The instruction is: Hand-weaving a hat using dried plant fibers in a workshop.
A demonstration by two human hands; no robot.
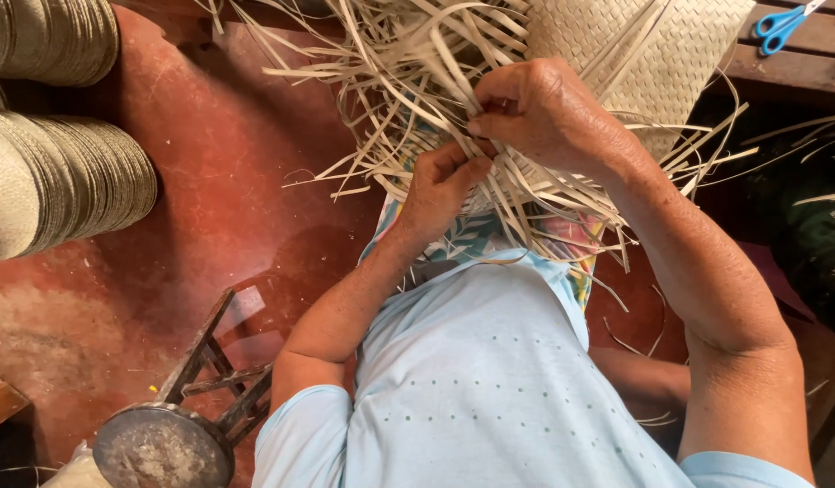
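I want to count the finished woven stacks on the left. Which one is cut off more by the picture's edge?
The upper stack, in the top-left corner: only its lower part shows. The lower stack shows far more, rim edges fanned out.

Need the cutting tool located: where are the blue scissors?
Head view, top right corner: the blue scissors lie on a wooden bench, just right of the woven palm mat.

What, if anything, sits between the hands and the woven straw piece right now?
Nothing visible does. The left hand and right hand are both already on the woven straw piece, fingers pinching its loose strips.
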